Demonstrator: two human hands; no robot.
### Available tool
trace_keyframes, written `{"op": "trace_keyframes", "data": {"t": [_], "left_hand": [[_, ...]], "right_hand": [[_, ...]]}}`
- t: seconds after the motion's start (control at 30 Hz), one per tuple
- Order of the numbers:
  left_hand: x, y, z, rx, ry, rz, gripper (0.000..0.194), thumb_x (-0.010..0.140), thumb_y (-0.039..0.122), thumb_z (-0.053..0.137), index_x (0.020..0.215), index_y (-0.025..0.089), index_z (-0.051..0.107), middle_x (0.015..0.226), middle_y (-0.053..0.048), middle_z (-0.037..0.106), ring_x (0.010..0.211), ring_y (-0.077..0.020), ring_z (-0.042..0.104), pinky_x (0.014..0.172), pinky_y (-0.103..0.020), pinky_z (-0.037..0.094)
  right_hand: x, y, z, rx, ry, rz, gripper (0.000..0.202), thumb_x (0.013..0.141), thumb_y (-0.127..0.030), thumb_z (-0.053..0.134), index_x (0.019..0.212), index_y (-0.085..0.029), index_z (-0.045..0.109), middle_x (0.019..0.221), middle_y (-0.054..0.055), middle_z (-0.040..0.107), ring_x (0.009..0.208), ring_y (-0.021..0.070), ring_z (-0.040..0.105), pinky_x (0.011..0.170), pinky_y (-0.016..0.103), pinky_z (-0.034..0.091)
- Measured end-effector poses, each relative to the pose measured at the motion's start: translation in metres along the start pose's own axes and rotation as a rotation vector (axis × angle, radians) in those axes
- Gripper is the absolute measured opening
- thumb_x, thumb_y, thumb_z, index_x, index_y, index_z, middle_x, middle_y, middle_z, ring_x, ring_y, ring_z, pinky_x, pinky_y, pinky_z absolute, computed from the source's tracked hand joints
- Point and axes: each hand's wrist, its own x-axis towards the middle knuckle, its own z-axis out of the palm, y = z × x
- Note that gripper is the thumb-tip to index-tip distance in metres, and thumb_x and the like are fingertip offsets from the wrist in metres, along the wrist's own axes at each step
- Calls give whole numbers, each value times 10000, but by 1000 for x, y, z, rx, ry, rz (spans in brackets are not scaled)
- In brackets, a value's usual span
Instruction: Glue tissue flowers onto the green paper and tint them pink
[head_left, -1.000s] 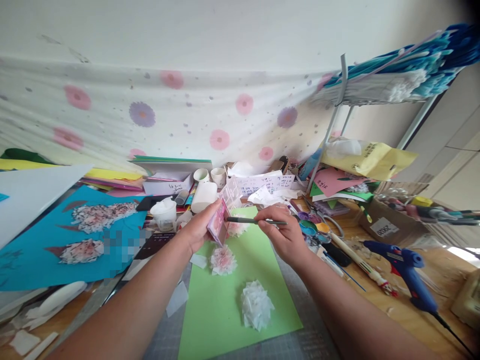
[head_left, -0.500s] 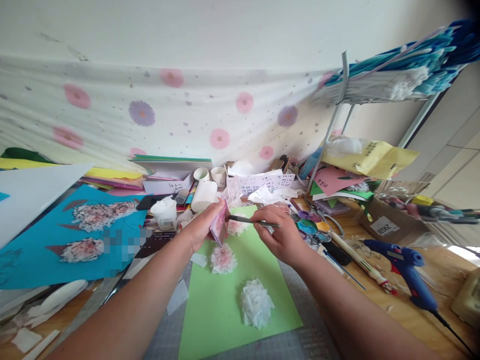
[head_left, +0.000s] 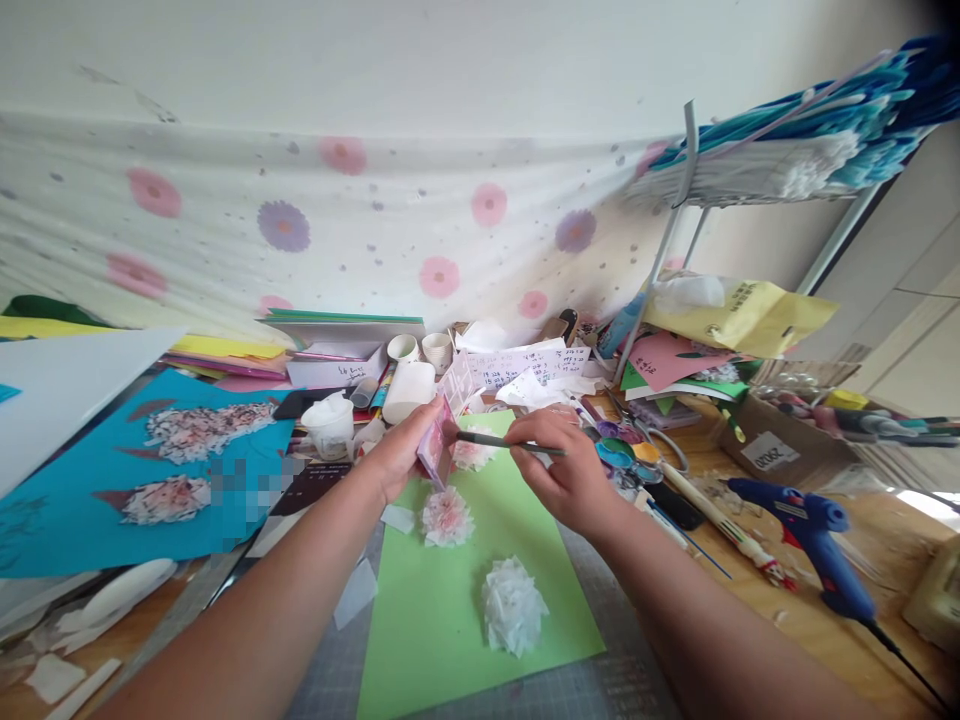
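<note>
My left hand (head_left: pixel 401 458) is closed around a pink palette (head_left: pixel 433 455), held upright with its clear-windowed lid (head_left: pixel 457 385) raised. In a pinch, my right hand (head_left: pixel 566 472) holds a dark-handled brush (head_left: pixel 491 440) whose tip is against the palette. Beneath them is a sheet of green paper (head_left: pixel 442 630). On it lie a white tissue-paper flower (head_left: pixel 515 605), a pink-tinted one (head_left: pixel 448 517) and another pinkish one (head_left: pixel 475 455), partly hidden behind the brush. The left fingers are mostly hidden behind the palette.
On the left, blue paper (head_left: pixel 67 480) bears fluffy paper clusters (head_left: pixel 169 498). Behind stand paper cups (head_left: pixel 405 348) and a white tub (head_left: pixel 328 425). To the right are paint pots (head_left: pixel 615 453), a blue glue gun (head_left: pixel 817 540) with its cord, and a cardboard box (head_left: pixel 772 445).
The palette has tilted and shifted slightly left in my left hand. My right hand and the brush have moved a little to the right, the tip staying at the palette.
</note>
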Motion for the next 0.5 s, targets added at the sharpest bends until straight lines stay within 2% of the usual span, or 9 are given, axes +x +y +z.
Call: {"op": "trace_keyframes", "data": {"t": [0.1,0.23,0.4,0.5], "left_hand": [[0,1,-1,3,-13,-23,564,691,673,600,938,172,679,749,-65,718,659,-236,653,590,-311,465],[2,-1,-2,-2,-12,-29,549,692,664,610,937,177,675,790,-67,725,693,-236,656,596,-303,463],[4,-3,0,-22,-3,-30,568,691,661,619,1004,188,662,843,-66,732,759,-247,664,605,-301,468],[3,-2,1,-28,-6,-35,560,713,650,607,1016,183,660,821,-65,729,754,-242,664,600,-298,476]], "right_hand": [[-1,4,2,-110,6,-13,114,841,-119,504,873,-200,578,829,67,649,793,198,599,706,329,464],[-2,5,0,-29,73,56,111,843,-136,503,875,-211,578,816,53,645,791,192,606,716,326,473],[-2,6,1,-80,-27,66,114,831,-132,508,846,-207,592,805,57,656,771,198,603,715,333,460],[-2,6,1,-46,39,81,109,838,-140,504,851,-200,594,800,57,649,782,196,603,723,323,459]]}}
